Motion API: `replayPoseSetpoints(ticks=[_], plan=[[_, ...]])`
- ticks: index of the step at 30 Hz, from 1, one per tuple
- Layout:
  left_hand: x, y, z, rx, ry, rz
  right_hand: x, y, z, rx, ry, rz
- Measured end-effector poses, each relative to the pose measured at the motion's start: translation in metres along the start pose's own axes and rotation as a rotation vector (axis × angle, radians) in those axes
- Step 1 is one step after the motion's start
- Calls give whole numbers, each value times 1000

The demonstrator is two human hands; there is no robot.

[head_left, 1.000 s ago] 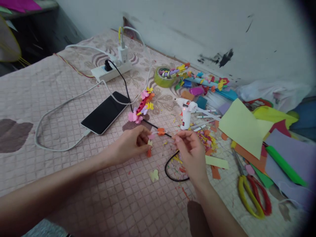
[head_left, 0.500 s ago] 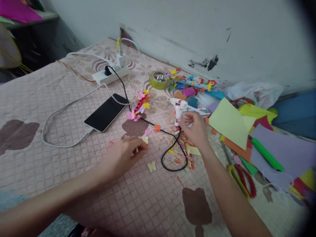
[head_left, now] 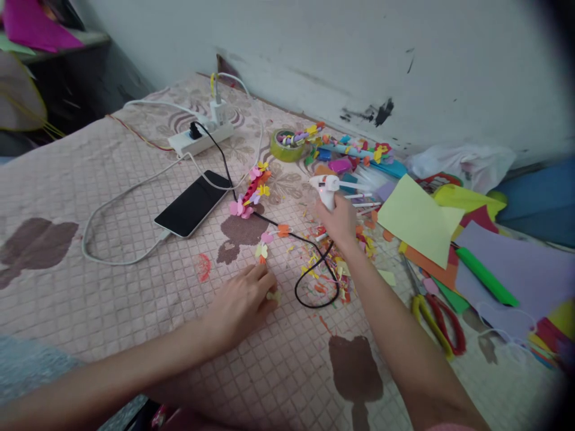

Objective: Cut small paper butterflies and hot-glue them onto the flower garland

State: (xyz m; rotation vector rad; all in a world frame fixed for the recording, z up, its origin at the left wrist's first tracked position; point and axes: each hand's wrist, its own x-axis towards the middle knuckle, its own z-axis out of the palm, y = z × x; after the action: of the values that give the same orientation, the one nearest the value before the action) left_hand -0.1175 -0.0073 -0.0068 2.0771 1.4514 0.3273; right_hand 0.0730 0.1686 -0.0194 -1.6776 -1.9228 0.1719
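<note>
From here I see my right hand [head_left: 340, 221] wrapped around the white plastic glue gun [head_left: 327, 184], its nozzle [head_left: 314, 181] pointing left. The small pale-yellow paper butterfly [head_left: 275, 296] lies nearer me and leftward, against my left hand [head_left: 246, 301]; whether pinched, I can't tell.

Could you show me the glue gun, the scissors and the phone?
Glue gun [head_left: 330, 185]: head view, on its white body.
Scissors [head_left: 421, 295]: head view, where blades meet handles.
Phone [head_left: 194, 205]: head view, middle of its dark screen.
</note>
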Motion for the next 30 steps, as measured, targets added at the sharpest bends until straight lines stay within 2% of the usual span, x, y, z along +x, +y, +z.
replayPoseSetpoints(ticks=[3, 5, 10, 14, 19, 22, 27, 30], plan=[[-1, -2, 2, -72, 31, 6, -8, 0, -12, 167, 103, 51], [-2, -4, 5, -131, 51, 7, -16, -1, -23, 274, 123, 83], [-7, -9, 8, -340, 98, -46, -41, 1, -47, 389, 93, 134], [-8, -15, -1, -520, 110, -53, -57, -3, -60, 404, 60, 161], [0, -24, -17, -964, 92, -238, -70, -14, -74, 473, -7, 151], [5, -28, -23, -1124, 107, -326, -77, -16, -79, 544, -32, 158], [10, -28, -29, -1198, 99, -352, -88, -5, -84, 627, -37, 225], [12, -28, -31, -1078, 148, -258, -92, 4, -87, 725, -70, 275]])
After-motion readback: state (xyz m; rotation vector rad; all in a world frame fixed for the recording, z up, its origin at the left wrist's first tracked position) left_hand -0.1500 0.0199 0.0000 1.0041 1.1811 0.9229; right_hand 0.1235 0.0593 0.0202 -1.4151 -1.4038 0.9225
